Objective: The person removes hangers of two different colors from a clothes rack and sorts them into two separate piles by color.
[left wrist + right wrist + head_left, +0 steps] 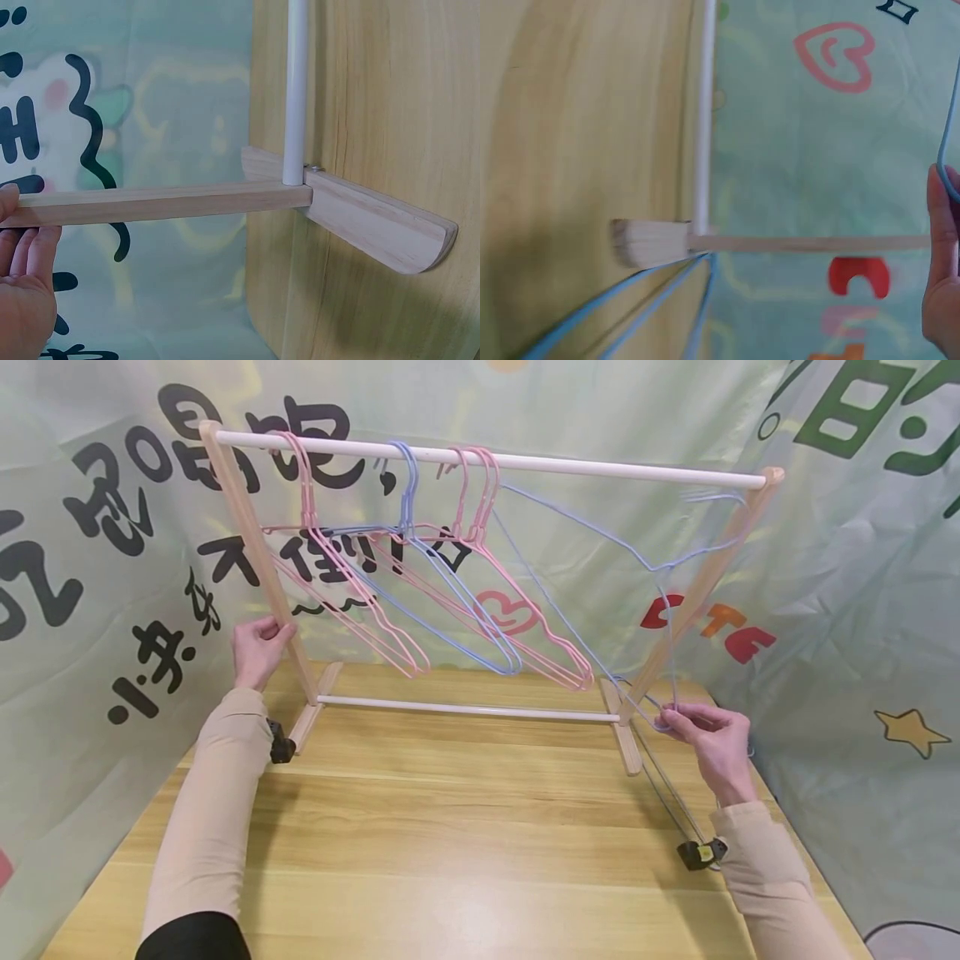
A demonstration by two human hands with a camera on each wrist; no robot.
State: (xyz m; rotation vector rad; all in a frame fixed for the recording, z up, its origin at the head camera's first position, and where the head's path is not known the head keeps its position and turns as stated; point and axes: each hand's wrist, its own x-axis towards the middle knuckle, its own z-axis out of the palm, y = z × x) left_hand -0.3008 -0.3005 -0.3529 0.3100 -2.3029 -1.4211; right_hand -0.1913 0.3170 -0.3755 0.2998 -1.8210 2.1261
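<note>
A small wooden clothes rack stands on the table, with a white top bar point(600, 466) and a white lower bar point(465, 709). My left hand point(258, 652) grips its left wooden post point(251, 539) between thumb and fingers, partway up. Off the right end, my right hand point(712, 743) pinches a blue clothes hanger point(651, 567) near one corner. This hanger is tilted, its hook passing close to the right post point(693, 602). On the top bar hang pink hangers point(307, 510) at left, blue hangers point(408, 502) mid-left, and more pink hangers point(480, 518) beside them.
More blue hangers point(641, 319) lie on the tabletop point(450, 827) by the rack's right foot point(621, 735). A printed cloth backdrop point(825, 610) with lettering surrounds the table at the back and both sides.
</note>
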